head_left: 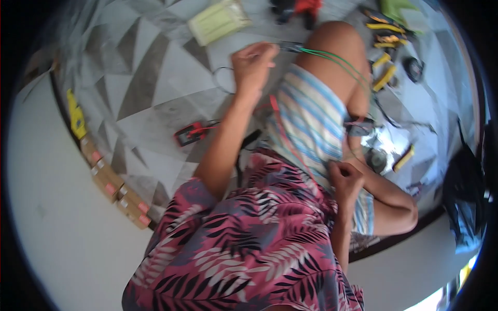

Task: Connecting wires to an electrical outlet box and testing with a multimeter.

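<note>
My left hand [253, 67] is raised beside my bent knee, its fingers curled into a pinch. Just past its fingertips is a small dark piece [290, 46], from which thin green wires [332, 56] run across the knee; blur hides whether the fingers grip it. A thin black wire loop [217, 80] shows behind that wrist. My right hand [346, 180] is closed low by my lap, fingertips together; what it pinches, if anything, is hidden. Across my striped shorts lies a red wire [284, 129], running toward the right hand. A red-and-black meter [191, 133] rests on the floor left of my legs.
Yellow-handled pliers [385, 78], a black roll [413, 69] and a dark box [359, 126] lie on the right. Farther off are a yellowish packet [218, 22] and a red-and-black object [307, 8]. Cardboard boxes [106, 180] line the left wall; a black bag [465, 181] is far right.
</note>
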The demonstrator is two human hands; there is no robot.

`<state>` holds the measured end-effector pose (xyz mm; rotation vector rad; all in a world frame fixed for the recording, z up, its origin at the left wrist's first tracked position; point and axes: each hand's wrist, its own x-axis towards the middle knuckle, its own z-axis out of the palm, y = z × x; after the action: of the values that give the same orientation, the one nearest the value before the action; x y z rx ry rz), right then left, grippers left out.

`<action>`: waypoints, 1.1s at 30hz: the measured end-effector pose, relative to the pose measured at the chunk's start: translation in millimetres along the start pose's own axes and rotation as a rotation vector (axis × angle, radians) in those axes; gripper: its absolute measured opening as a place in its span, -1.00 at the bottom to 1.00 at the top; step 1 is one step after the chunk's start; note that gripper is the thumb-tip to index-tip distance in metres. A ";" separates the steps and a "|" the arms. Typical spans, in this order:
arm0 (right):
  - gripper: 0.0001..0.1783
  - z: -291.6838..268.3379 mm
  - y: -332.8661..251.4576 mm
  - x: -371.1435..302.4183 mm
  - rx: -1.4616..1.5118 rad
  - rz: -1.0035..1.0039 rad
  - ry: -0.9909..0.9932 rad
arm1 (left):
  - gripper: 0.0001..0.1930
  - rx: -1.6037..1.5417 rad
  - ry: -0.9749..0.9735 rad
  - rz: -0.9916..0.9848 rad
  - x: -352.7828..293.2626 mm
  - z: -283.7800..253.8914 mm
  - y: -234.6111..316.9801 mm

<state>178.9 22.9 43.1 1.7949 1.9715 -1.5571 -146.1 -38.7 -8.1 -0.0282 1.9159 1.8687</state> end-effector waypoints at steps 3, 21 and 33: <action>-0.80 -8.9 6.6 0.1 0.022 -0.004 0.002 | -0.82 -0.026 -0.027 -0.040 -2.3 13.9 -4.6; -0.82 -2.9 -2.0 -2.7 0.084 0.073 -0.059 | -0.81 0.018 -0.014 -0.105 -4.2 6.0 6.8; -0.79 -4.3 -9.1 -5.9 0.061 0.002 -0.100 | -0.78 -0.023 0.030 -0.052 -3.7 5.8 0.5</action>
<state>176.2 23.2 54.5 1.7028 1.8973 -1.6895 -141.2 -34.2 -6.2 -0.1129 1.8946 1.8663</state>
